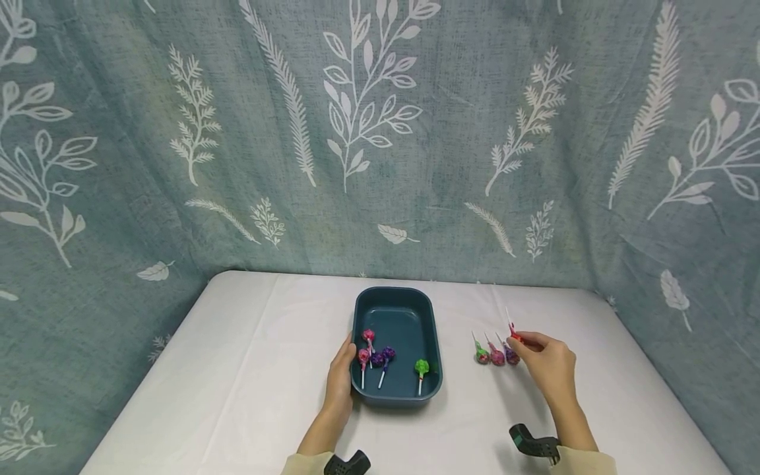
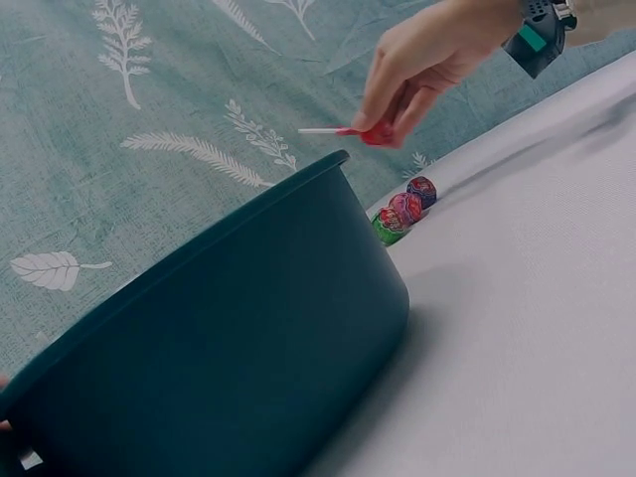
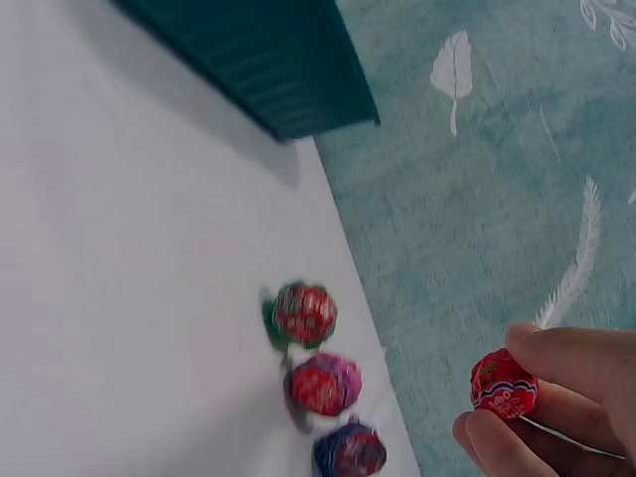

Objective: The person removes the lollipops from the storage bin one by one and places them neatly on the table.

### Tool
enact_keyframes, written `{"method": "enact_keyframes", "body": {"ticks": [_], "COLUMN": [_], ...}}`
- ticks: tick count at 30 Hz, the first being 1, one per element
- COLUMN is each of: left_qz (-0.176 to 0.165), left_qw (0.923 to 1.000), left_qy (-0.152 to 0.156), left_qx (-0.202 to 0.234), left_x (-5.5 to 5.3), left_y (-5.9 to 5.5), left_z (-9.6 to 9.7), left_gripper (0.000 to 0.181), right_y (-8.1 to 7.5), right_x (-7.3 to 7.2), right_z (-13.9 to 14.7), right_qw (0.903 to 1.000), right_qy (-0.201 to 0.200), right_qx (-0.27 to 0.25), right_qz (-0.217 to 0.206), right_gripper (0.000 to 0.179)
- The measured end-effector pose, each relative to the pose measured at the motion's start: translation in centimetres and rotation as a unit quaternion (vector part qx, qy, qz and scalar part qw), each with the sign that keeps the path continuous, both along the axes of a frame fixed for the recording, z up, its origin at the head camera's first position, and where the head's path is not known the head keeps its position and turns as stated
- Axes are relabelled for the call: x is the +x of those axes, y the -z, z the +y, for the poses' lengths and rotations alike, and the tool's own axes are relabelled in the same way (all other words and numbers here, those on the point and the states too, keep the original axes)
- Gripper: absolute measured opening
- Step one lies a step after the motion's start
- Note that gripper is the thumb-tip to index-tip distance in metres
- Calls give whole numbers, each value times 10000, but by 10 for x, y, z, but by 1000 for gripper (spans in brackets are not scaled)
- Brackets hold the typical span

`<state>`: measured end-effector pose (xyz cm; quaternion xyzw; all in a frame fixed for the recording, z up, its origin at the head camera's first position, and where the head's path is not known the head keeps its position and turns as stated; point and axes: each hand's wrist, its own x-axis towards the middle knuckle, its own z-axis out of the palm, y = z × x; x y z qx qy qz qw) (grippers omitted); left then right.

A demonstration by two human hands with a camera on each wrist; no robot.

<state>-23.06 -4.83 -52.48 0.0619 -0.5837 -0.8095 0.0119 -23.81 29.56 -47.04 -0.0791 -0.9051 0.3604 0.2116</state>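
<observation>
My right hand [image 1: 549,371] pinches a red lollipop [image 3: 504,385] by its wrapped head above the table, its white stick pointing up and away. Just beside and below it, a green lollipop [image 1: 481,354], a pink lollipop [image 1: 496,355] and a purple lollipop [image 1: 511,356] lie in a row on the cloth. At the left wall of a dark teal bin [image 1: 410,297], my left hand [image 1: 340,382] grips the rim. Inside the bin are pink lollipops [image 1: 363,357], purple lollipops [image 1: 388,353] and one green lollipop [image 1: 421,367].
A white cloth [image 1: 255,356] covers the table. Behind and at the sides hangs a green-blue curtain [image 1: 439,198] with white leaf prints. Dark wrist cameras [image 1: 534,443] sit on both wrists.
</observation>
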Motion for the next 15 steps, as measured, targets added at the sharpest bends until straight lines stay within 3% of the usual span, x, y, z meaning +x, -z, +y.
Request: {"method": "enact_keyframes", "body": {"ticks": [7, 15], "left_qz": [27, 72], "left_qw": [10000, 10000], "left_qy": [-45, -37], "left_qx": [-73, -42], "left_x": [2, 3], "left_y": [-2, -2], "left_z": [1, 2], "left_gripper": [51, 51], "right_y": [8, 18], "right_x": [3, 6], "right_z": [19, 27], "right_qw": [9992, 9980], "right_qy": [306, 412], "right_qx": [267, 415], "right_qz": [43, -252], "right_gripper": [27, 28]}}
